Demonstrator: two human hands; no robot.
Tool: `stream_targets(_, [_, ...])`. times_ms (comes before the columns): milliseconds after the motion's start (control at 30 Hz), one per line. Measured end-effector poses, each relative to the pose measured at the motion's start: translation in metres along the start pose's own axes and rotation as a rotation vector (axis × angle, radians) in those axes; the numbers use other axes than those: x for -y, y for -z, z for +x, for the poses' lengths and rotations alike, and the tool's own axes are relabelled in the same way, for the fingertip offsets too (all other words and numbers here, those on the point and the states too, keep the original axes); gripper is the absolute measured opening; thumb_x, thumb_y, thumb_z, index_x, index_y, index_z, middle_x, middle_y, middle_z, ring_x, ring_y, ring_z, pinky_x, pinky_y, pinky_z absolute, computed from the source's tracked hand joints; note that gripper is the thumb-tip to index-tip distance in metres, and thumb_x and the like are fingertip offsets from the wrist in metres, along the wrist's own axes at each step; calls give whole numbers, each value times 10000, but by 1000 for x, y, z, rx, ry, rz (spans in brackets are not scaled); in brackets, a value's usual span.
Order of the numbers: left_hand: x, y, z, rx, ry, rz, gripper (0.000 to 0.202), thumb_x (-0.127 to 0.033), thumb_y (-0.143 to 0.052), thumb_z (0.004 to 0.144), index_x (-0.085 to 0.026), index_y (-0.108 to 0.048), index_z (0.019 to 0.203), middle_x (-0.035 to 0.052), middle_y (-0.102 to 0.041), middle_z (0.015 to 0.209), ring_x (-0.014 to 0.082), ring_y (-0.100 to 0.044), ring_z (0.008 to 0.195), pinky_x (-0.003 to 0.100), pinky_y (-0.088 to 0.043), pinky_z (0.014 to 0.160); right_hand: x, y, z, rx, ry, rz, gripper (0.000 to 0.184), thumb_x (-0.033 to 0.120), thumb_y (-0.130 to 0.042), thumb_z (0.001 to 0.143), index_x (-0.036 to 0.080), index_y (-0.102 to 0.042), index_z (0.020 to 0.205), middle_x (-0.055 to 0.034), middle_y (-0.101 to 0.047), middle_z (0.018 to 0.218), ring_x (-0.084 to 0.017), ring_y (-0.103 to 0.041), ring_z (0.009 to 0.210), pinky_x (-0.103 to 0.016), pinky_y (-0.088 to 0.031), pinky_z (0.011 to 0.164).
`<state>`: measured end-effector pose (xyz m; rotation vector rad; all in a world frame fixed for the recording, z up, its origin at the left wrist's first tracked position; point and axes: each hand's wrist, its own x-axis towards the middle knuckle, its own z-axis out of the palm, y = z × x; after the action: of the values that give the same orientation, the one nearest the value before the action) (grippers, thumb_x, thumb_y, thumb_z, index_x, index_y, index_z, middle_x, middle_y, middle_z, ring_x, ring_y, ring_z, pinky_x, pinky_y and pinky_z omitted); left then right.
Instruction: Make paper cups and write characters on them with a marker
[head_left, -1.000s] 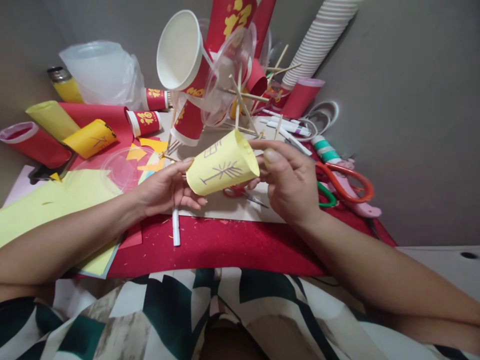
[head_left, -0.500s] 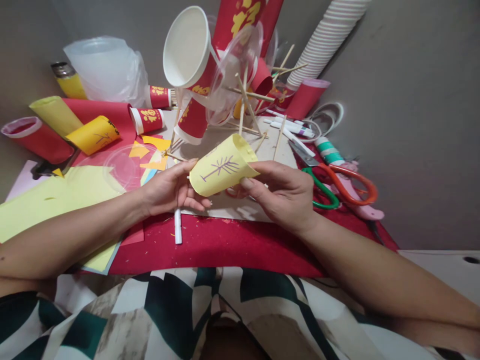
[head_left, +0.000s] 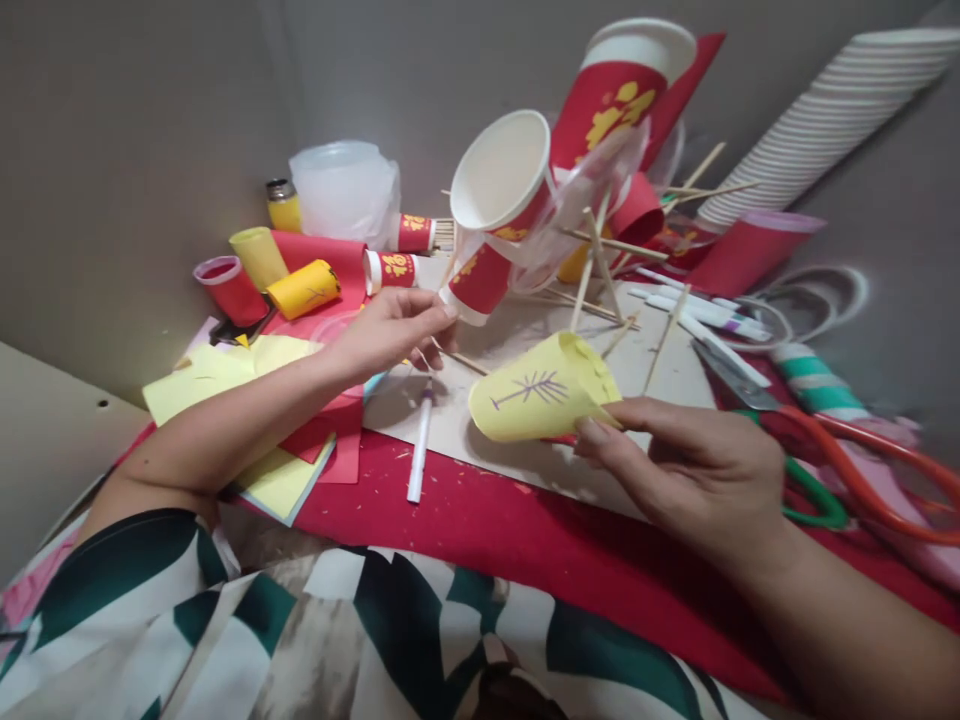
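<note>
In my right hand (head_left: 690,470) a yellow paper-wrapped cup (head_left: 544,390) is pinched at its edge between thumb and fingers. A purple branching line drawing marks the side facing me, and the cup lies tilted on its side above the grey board. My left hand (head_left: 409,325) reaches forward, fingers loosely apart, its fingertips at the white rim of a small red paper cup (head_left: 484,280). Whether they touch that rim, I cannot tell. Below the left hand lies a white marker (head_left: 421,445). Larger red-and-white cups (head_left: 502,170) rise above on a structure of wooden sticks (head_left: 600,260).
Orange-handled scissors (head_left: 847,460) and several white pens (head_left: 712,315) lie at right, beside a stack of paper cups (head_left: 832,125). Yellow paper (head_left: 225,375), wrapped cups (head_left: 229,290) and a plastic bag (head_left: 341,190) are at left. The grey board (head_left: 420,400) rests on red cloth (head_left: 495,520).
My left hand has left the yellow cup and moved forward toward the small red cup. My right hand still holds the yellow cup. The view has turned left.
</note>
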<state>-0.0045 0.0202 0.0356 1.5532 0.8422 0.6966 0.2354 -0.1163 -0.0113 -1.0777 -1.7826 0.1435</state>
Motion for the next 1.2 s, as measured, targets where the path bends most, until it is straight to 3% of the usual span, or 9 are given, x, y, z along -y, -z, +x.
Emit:
stream_targets(267, [-61, 60, 14, -221, -231, 55, 187, -187, -642, 904, -87, -588, 755, -7, -701, 679, 42, -647, 497, 115, -468, 535, -6, -12, 5, 151, 272, -54, 120, 154, -665, 912, 274, -673, 915, 10, -749, 664, -144, -688, 480, -206, -527, 435])
stream_targets(400, [-89, 100, 25, -317, -213, 235, 699, -183, 31, 928, 83, -586, 1123, -33, -655, 817, -3, -685, 723, 253, -435, 819, -13, -17, -2, 155, 280, -80, 115, 185, -675, 928, 238, -698, 1027, -54, -811, 806, -164, -753, 573, -203, -585, 508])
stream_targets(467, [-94, 123, 32, -429, -190, 416, 686, -204, -11, 939, 69, -600, 1159, -22, -660, 856, 12, -702, 816, 326, -424, 869, -15, -18, -5, 175, 254, -84, 148, 187, -664, 944, 221, -703, 1083, -67, -820, 854, -152, -755, 583, -193, -589, 525])
stream_targets(500, [-94, 135, 35, -528, -169, 517, 338, -326, -553, 924, -61, -679, 1092, 0, -757, 869, 70, -685, 702, 331, -571, 789, -16, -19, -7, 187, 238, -83, 176, 181, -656, 951, 216, -702, 1117, -69, -822, 878, -142, -749, 578, -189, -589, 532])
stream_targets(533, [-91, 147, 39, -604, -129, 643, 343, -408, -706, 854, -101, -703, 1006, 2, -760, 833, 88, -656, 676, 349, -589, 775, -17, -19, -8, 196, 222, -82, 216, 173, -648, 956, 213, -696, 1162, -68, -821, 892, -129, -736, 562, -186, -583, 532])
stream_targets(667, [-64, 196, 50, -647, 88, 799, 261, -176, -917, 652, -99, -689, 751, -57, -628, 552, 130, -630, 776, 471, -539, 1009, -18, -19, -9, 218, 184, -47, 459, 160, -627, 970, 232, -580, 1421, -17, -773, 804, -95, -676, 513, -169, -549, 516])
stream_targets(767, [-37, 228, 57, -626, 200, 832, 381, -120, -961, 596, -59, -703, 870, -32, -707, 709, 155, -657, 955, 430, -487, 1104, -17, -19, -8, 217, 182, -23, 582, 153, -619, 974, 276, -484, 1527, 18, -737, 762, -85, -665, 525, -158, -547, 542])
stream_targets(900, [-11, 257, 69, -619, 260, 856, 441, -384, -702, 956, -179, -604, 1335, 80, -657, 1294, 216, -663, 1141, 443, -579, 1003, -14, -18, -8, 208, 184, -30, 624, 151, -619, 974, 299, -450, 1555, 25, -735, 766, -86, -673, 553, -156, -552, 575])
stream_targets(1200, [-23, 291, 80, -610, 144, 835, 394, -378, -729, 935, -116, -663, 1222, 61, -704, 1168, 184, -680, 1040, 393, -583, 981, -13, -18, -6, 209, 174, -23, 619, 140, -617, 967, 312, -469, 1543, 30, -727, 762, -82, -668, 555, -147, -557, 601])
